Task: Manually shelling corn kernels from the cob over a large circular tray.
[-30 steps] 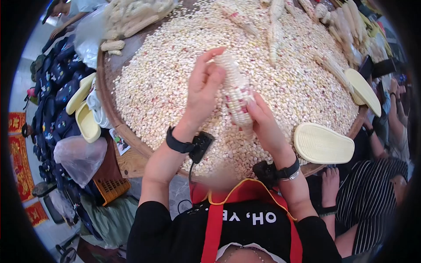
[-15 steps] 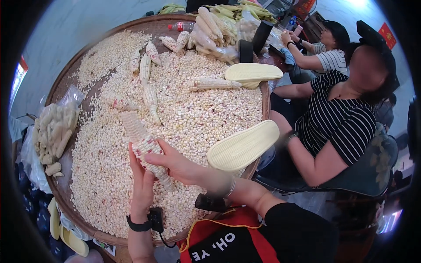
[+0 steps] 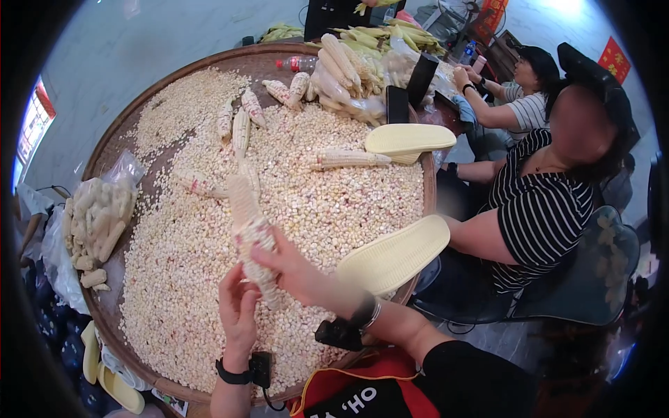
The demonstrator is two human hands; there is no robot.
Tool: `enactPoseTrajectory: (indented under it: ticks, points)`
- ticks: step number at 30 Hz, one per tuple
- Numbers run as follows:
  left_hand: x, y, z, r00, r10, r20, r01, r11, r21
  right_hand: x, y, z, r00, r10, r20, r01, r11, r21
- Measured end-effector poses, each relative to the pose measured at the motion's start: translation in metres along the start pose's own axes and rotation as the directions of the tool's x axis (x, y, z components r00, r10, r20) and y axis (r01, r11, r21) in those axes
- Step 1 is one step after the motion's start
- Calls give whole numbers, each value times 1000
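My right hand (image 3: 289, 272) grips a corn cob (image 3: 245, 205) around its lower part. The cob's upper end is stripped bare, while pale and reddish kernels remain around the middle. Just left of the cob's lower end, my left hand (image 3: 238, 317) has its fingers loosely curled and apart, with nothing held in it; whether a fingertip touches the cob I cannot tell. Both hands are above a broad spread of loose corn kernels (image 3: 174, 279) in a large round woven tray (image 3: 104, 157). Several partly stripped cobs, one a pale cob (image 3: 240, 132), lie on the kernels beyond.
Pale slipper soles, a near one (image 3: 394, 254) and a far one (image 3: 410, 139), rest at the tray's right rim. A bag of bare cobs (image 3: 101, 216) is at the left. Bagged corn (image 3: 341, 76) and a bottle (image 3: 296, 63) are at the back. A person (image 3: 529, 188) sits close right.
My right hand has shifted the cob slightly right, and my left hand has loosened from it and dropped lower. The view has shifted a little. The nearest person's arm has moved.
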State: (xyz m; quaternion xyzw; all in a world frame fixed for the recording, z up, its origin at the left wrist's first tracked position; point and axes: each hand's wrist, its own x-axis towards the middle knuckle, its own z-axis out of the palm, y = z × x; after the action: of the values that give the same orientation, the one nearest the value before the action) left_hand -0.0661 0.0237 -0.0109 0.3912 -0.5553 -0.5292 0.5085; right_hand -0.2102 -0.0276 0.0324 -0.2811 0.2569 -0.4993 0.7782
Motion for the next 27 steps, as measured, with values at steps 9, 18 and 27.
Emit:
enactPoseTrajectory:
  ticks: [9, 18, 27]
  points:
    - [3, 6, -8, 999, -17, 51, 21, 997, -71, -12, 9, 9, 996, -69, 62, 82, 965, -247]
    - [4, 8, -10, 983, -181, -36, 156, 916, -369, -3, 7, 2, 1000, -23, -22, 11, 896, -444]
    - [3, 19, -11, 981, -168, 98, 193, 913, -359, -7, 5, 4, 993, -122, -1, 113, 923, -368]
